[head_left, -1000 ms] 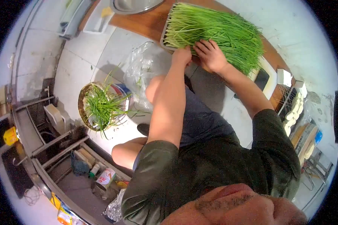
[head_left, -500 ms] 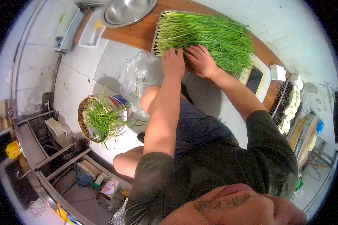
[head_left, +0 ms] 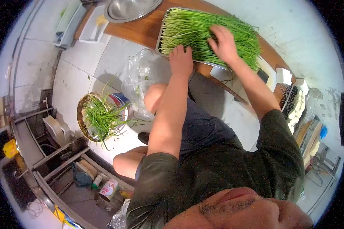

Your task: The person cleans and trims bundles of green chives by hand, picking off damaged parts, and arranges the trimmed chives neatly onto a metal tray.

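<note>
A large bed of garlic chives (head_left: 202, 32) lies lengthwise in a shallow metal tray (head_left: 159, 42), pale stem ends to the left, green leaf tips to the right. At the tray's near edge, my left hand (head_left: 180, 62) rests its slightly parted fingers against the rim and the lowest stems; its thumb is not clearly seen. My right hand (head_left: 223, 44) lies over the middle of the chives, thumb and fingers apart, touching the top leaves. Nothing is visibly gripped by it.
A bucket with loose chives (head_left: 101, 116) stands on the floor at left, near a clear plastic bag (head_left: 141, 72). Steel bowls (head_left: 130, 9) sit at the counter's back left. Right of the tray are a white cutting board (head_left: 269, 72), a dark flat object (head_left: 262, 76) and a wire rack (head_left: 288, 97).
My right hand has moved from the near edge up and right onto the middle of the chives, its fingers spreading. My left hand stays at the near rim. The view has shifted slightly.
</note>
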A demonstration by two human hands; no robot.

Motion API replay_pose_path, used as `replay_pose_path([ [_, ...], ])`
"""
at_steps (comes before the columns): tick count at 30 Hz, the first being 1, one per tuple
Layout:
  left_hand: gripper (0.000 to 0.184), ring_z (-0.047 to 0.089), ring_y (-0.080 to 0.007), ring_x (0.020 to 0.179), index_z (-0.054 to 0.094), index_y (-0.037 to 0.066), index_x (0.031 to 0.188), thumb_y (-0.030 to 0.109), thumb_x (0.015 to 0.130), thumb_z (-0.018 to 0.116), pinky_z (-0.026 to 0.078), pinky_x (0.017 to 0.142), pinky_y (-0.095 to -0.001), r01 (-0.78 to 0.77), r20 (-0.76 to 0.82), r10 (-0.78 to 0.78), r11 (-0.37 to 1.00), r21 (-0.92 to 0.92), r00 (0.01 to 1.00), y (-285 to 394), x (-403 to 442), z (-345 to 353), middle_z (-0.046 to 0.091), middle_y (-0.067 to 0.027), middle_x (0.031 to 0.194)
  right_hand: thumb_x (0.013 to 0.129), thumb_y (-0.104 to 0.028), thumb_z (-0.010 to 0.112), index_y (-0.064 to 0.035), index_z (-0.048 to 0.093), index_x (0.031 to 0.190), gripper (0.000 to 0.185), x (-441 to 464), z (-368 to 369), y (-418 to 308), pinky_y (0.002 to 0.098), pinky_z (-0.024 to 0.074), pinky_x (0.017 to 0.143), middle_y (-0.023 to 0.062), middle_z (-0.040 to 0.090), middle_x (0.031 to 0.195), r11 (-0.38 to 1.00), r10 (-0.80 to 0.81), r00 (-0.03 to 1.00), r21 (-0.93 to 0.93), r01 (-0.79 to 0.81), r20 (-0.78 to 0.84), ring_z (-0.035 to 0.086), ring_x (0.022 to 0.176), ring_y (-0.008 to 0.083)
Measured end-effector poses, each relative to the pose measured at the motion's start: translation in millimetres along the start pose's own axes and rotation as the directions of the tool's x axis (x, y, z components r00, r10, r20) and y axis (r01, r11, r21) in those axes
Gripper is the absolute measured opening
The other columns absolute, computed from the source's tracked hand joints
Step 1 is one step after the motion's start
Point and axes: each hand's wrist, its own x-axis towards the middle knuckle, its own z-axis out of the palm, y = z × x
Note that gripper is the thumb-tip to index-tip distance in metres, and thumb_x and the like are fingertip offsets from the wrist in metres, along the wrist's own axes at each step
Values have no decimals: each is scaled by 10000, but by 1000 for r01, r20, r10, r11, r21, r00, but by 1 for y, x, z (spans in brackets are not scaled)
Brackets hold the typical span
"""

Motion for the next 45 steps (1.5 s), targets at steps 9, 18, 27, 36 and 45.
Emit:
replay_pose_path([
  [9, 250, 498, -320, 1073, 633, 127, 1069, 152, 822, 596, 409, 895, -451, -11, -20, 11, 1000, -3, 1000, -1, -1, 0, 534, -119, 1127, 710, -412, 812, -24, 372, 1446, 942, 74, 17, 46, 443, 355, 1113, 238, 445, 1432, 998, -39, 888, -32, 60, 458, 427, 1330, 386],
  [18, 134, 488, -322, 1073, 615, 104, 957, 142, 836, 571, 387, 884, -456, -2, -53, 0, 999, -32, 999, 1, 2, 2, 524, -118, 1050, 659, -402, 842, 30, 290, 1479, 1079, 126, 19, 44, 416, 352, 1121, 264, 410, 1460, 946, -24, 552, 198, -258, 834, 406, 1351, 391],
  [27, 356, 481, -357, 1138, 619, 103, 1119, 152, 768, 648, 394, 927, -508, -12, 57, 14, 999, -43, 998, -4, 5, 3, 533, -137, 1184, 844, -663, 576, -35, 379, 1466, 905, 84, 41, 11, 480, 367, 1079, 220, 555, 1310, 966, 143, 764, -257, 31, 629, 524, 1225, 375],
  [36, 426, 470, -359, 1165, 611, 97, 1096, 174, 698, 741, 390, 940, -511, 3, 115, 3, 999, -50, 993, 1, 4, -5, 520, -143, 1200, 868, -521, 627, -20, 473, 1372, 726, 52, 49, 0, 486, 370, 1062, 187, 570, 1268, 968, 38, 940, -248, 51, 340, 521, 1212, 359],
  [45, 197, 488, -337, 1123, 639, 90, 1012, 163, 867, 528, 381, 943, -479, 3, 72, -5, 1000, 26, 997, 4, 6, -3, 547, -130, 1160, 802, -479, 717, -25, 595, 1206, 620, 80, 49, 19, 480, 497, 915, 214, 655, 1097, 993, 69, 860, -115, -12, 505, 629, 1044, 383],
])
